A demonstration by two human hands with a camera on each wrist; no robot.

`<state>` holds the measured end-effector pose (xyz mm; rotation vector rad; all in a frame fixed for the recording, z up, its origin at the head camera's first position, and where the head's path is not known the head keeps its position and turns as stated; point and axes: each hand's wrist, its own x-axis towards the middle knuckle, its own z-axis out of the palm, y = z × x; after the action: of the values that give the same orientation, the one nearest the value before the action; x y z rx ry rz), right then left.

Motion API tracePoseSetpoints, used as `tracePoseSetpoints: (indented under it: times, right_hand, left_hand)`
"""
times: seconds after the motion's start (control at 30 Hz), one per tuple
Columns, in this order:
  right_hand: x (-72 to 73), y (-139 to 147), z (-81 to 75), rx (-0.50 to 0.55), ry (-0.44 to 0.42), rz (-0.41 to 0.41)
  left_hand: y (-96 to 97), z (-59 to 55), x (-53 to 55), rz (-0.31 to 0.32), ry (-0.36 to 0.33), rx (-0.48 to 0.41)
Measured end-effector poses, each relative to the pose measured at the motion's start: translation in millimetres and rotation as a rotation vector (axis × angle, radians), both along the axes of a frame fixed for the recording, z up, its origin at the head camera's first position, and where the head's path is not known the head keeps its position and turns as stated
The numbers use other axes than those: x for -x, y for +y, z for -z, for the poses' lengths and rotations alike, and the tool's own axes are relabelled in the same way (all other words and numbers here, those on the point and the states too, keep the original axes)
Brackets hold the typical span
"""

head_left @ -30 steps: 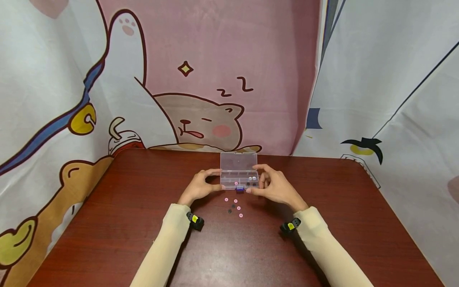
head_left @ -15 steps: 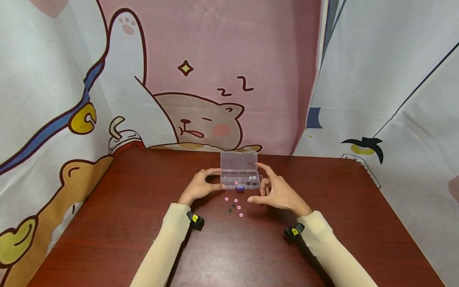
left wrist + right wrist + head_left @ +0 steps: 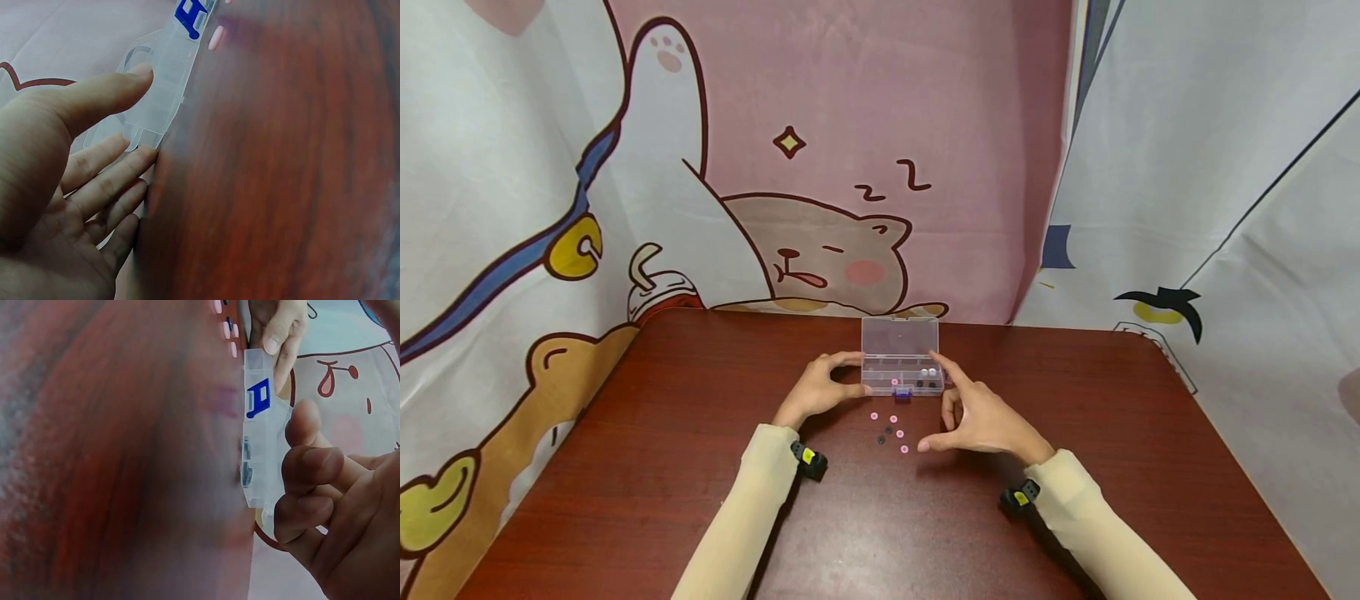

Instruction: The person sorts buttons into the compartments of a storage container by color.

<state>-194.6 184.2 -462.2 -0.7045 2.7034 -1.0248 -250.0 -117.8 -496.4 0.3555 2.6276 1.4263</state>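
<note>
A clear plastic compartment box [image 3: 880,392] stands near the table's far edge, its see-through lid [image 3: 899,336] raised at the back. A blue latch [image 3: 258,398] sits on its front. Two white and two black beads lie in its right compartments, and a pink one near the middle. My left hand [image 3: 818,386] holds the box's left end between thumb [image 3: 106,97] and forefinger. At the right end, my right hand [image 3: 988,417] has its forefinger stretched toward the back corner; whether it touches is unclear. Its thumb points out, its other fingers bend, and it holds nothing.
Several small pink ring beads [image 3: 900,434] and two black beads [image 3: 882,440] lie loose on the brown table [image 3: 700,475] before the box. A printed cloth [image 3: 970,167] with cartoon animals hangs behind the table.
My right thumb has left the front of the box, and the right hand has shifted toward me and slightly right. The left hand and the box have stayed put.
</note>
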Motion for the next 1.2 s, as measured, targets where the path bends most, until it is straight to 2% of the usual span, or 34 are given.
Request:
tracePoseSetpoints:
  times: [0.4,0.73,1.2]
  right_hand:
    - [-6.9,-7,4.3,-0.123,0.032,-0.069]
    - [-9.9,-12,8.4,-0.117,0.056,-0.165]
    - [-9.1,-19,16.2,-0.115,0.063,-0.229]
  left_hand:
    - [-0.6,-0.1,-0.3,-0.005,-0.009,-0.002]
    - [-0.5,0.6,0.0,-0.002,-0.003,-0.004]
    - [0.0,0.1,0.3,-0.004,-0.004,-0.003]
